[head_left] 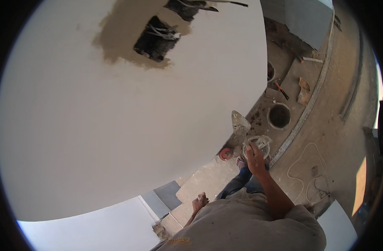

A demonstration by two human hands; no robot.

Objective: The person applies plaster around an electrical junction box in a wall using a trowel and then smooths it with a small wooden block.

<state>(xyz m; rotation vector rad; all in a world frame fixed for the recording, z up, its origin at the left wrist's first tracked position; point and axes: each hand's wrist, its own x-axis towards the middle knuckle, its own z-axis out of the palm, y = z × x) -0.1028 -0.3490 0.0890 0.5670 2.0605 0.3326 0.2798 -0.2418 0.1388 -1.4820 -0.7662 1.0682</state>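
My right hand point(255, 160) is closed round the handle of a pointed trowel point(240, 124), its blade smeared with pale mortar. The trowel is held up between the white wall point(128, 134) and a bucket point(264, 142) near my feet; my hand covers part of that bucket. My left hand point(200, 201) hangs low by my left side with its fingers curled in. Whether it holds anything is too small to make out. High on the wall, two dark cut-outs point(156, 39) show loose wires, with a damp brown patch point(120, 31) around them.
On the floor to the right stand a round bucket point(279, 116) and, farther off, a partly hidden one point(270, 72). A hammer point(282, 90) and a torn brown bag point(303, 91) lie nearby. A long straightedge point(310, 102) and a white cable point(298, 167) lie farther right. A red round object point(225, 154) sits by my feet.
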